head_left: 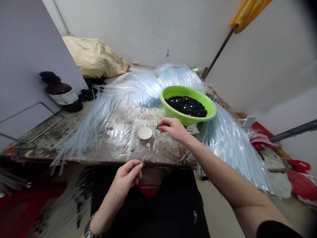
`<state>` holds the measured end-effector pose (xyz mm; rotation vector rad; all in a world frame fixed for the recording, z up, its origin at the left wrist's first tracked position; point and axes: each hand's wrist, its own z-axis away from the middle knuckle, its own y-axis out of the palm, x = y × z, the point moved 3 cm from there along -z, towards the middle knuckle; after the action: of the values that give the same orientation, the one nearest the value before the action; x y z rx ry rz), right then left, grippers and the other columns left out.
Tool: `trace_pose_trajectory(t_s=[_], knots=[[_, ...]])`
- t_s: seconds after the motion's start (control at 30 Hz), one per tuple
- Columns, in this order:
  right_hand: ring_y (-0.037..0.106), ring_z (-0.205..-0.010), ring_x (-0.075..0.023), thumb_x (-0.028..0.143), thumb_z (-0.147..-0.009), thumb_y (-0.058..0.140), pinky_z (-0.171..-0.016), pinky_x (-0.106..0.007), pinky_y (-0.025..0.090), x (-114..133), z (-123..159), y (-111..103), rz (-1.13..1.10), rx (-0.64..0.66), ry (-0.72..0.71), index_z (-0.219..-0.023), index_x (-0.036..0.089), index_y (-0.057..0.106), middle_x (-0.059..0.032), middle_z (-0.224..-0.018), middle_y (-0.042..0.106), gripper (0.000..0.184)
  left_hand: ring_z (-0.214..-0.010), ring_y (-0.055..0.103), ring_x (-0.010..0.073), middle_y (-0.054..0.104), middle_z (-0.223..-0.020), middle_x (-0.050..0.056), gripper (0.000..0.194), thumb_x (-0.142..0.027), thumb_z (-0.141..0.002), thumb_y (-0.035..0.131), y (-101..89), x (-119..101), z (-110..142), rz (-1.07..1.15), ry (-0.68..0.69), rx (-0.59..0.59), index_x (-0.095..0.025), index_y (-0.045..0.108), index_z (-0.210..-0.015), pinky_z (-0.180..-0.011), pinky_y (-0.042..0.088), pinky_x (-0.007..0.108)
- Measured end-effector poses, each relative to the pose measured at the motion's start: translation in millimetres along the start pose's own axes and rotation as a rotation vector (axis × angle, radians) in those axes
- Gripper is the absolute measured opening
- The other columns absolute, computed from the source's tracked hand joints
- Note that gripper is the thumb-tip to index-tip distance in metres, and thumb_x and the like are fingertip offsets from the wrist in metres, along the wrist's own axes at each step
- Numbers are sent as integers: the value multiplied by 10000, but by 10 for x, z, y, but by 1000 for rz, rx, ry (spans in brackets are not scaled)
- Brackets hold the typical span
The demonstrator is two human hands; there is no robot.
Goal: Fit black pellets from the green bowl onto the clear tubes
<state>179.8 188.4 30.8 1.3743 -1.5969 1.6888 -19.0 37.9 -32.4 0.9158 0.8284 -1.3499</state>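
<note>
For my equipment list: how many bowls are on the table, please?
2: the green bowl, holding black pieces, beyond the right hand, and the small white bowl left of that hand. The clear tubes may hide others.

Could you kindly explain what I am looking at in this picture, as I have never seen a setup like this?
There is no machine here: a person works with two bare hands, and the only picture comes from a camera worn on the head, looking forward and down. The left hand holds a thin clear strand near the table's front edge. The right hand pinches a small dark piece. On the worktable are bundles of clear strands, a small white dish, a dark bottle and a green basin of small black pieces with a few white bits among them.
</note>
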Motion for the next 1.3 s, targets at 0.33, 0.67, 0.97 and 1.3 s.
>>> trace_pose_trajectory(t_s=[0.33, 0.67, 0.97, 1.3], knots=[[625, -661, -123, 70, -792, 594, -671, -219, 449, -55, -127, 291, 300, 61, -30, -783, 167, 668, 18, -671, 668, 122, -440, 445, 69, 569, -570, -25, 333, -469, -743, 702, -43, 162, 11, 47, 0, 17, -161, 647, -856, -413, 246, 170], [638, -871, -173, 111, -864, 548, -777, -241, 422, -57, -170, 366, 633, 138, -141, -861, 170, 701, -49, -894, 728, 164, -426, 446, 68, 560, -551, -32, 318, -459, -723, 711, -48, 154, -29, 61, -4, 13, -164, 646, -822, -406, 241, 169], [628, -851, -215, 133, -899, 490, -679, -268, 392, -47, -175, 481, 930, 221, -195, -932, 172, 692, -98, -925, 713, 209, -448, 455, 76, 560, -570, -29, 319, -463, -729, 700, -61, 162, -12, 63, -18, 13, -165, 646, -829, -421, 262, 175], [622, -820, -226, 120, -901, 489, -669, -294, 390, 153, -144, 588, 1016, 283, -239, -877, 122, 721, -147, -907, 698, 233, -457, 457, 71, 550, -569, -37, 306, -455, -744, 691, -62, 189, -6, 76, -7, 31, -163, 651, -825, -432, 267, 171]])
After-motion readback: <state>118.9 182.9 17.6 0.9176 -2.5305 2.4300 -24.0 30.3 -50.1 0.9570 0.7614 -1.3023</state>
